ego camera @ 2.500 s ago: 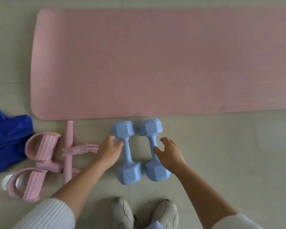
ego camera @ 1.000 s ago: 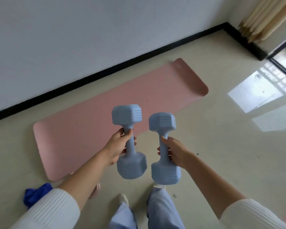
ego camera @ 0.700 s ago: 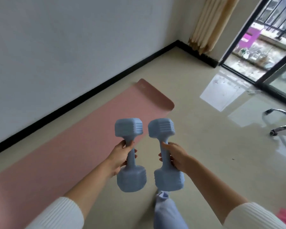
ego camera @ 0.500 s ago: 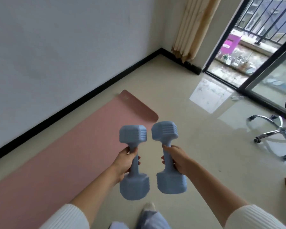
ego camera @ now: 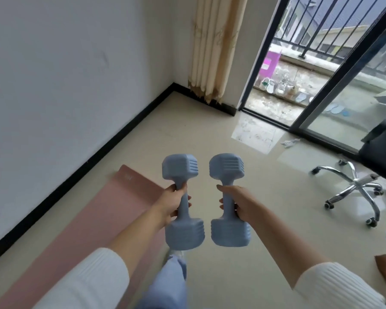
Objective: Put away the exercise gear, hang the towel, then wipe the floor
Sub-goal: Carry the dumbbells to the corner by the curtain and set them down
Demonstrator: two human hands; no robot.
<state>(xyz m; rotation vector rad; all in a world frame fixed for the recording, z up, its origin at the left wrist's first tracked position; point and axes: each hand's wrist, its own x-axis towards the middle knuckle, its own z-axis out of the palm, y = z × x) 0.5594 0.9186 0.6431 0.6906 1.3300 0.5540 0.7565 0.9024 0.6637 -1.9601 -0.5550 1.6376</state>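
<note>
Each hand holds a pale blue dumbbell, raised in front of the body above the beige floor [ego camera: 210,134]. The left hand [ego camera: 172,201] has its fingers and thumb wrapped tight round the handle of the left dumbbell [ego camera: 184,210], which stands nearly upright, one head at 12 o'clock above the fist and the other at 6 o'clock below it. The right hand [ego camera: 241,202] is clamped the same way on the handle of the right dumbbell [ego camera: 228,208]. The two weights hang side by side, near each other but apart. Seen from the hands, the pink mat [ego camera: 98,219] lies flat on the floor at 8 o'clock, running along the white wall [ego camera: 65,85]. A cream curtain [ego camera: 214,47] hangs in the corner at 12 o'clock. A glass sliding door [ego camera: 334,85] opens on a balcony [ego camera: 288,97] at 1 o'clock, and the chrome base of an office chair [ego camera: 354,186] stands at 3 o'clock. A light blue trouser leg [ego camera: 169,282] shows at 6 o'clock.
</note>
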